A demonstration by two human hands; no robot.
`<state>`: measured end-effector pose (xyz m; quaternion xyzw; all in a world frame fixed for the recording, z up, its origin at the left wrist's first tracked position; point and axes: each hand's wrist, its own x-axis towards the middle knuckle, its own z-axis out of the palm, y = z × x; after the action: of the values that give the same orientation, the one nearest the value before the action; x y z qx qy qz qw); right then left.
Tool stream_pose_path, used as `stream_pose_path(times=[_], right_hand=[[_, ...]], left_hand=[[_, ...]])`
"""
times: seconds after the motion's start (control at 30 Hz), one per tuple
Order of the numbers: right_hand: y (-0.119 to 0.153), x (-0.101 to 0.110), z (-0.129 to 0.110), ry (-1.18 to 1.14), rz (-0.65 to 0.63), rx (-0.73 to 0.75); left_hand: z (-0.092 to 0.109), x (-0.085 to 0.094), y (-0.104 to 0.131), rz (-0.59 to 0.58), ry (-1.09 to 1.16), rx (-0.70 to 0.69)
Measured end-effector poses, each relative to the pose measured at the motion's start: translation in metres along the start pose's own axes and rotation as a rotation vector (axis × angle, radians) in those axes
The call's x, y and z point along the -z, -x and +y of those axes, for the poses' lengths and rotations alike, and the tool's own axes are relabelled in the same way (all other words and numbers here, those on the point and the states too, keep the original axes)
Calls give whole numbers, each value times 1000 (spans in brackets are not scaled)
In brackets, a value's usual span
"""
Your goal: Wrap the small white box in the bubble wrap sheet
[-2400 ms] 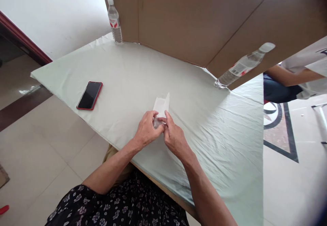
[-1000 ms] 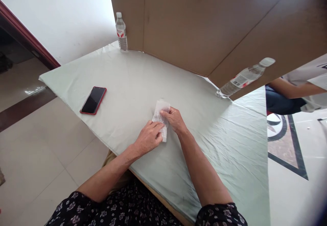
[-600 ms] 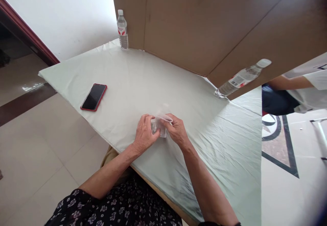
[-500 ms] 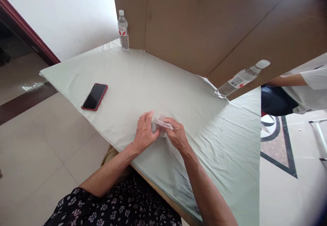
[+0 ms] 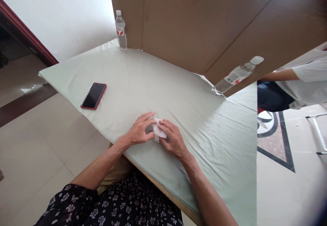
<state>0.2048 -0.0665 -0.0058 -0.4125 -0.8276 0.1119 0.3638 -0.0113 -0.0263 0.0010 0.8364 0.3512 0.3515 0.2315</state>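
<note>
near the table's (image 5: 135, 83) near edge, the wrap (image 5: 158, 131) sits between 2 hands. the right hand (image 5: 175, 139) grips it between thumb and fingers; the left hand (image 5: 140, 129) curls at its other side, how firmly i cannot tell. 1 phone (image 5: 93, 96) lies by the left edge. farther off, 2 bottles (image 5: 121, 32) stand by the cardboard (image 5: 191, 25), 1 near each end. 1 person (image 5: 306, 76) is past the right edge.

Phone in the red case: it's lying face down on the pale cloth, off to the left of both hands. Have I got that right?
Not quite: the phone lies face up, with its dark screen showing in the head view. It is in a red case on the pale cloth, left of the left hand and right hand.
</note>
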Motion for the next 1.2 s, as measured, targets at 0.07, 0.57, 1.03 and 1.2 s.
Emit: stream_pose_path(times=[0.07,0.57,1.03,1.2], right_hand=[[2,-4,3,35,2,22],[-50,9,6,-737,-197,-820],[-41,-1,13,-609,-3,-696],[-36,-2,9,-606,-8,-673]], left_hand=[[-3,2,3,-45,-11,-62],[7,4,-38,-91,118,518],[2,-5,-31,-64,975,678],[-1,-1,-28,-98,940,665]])
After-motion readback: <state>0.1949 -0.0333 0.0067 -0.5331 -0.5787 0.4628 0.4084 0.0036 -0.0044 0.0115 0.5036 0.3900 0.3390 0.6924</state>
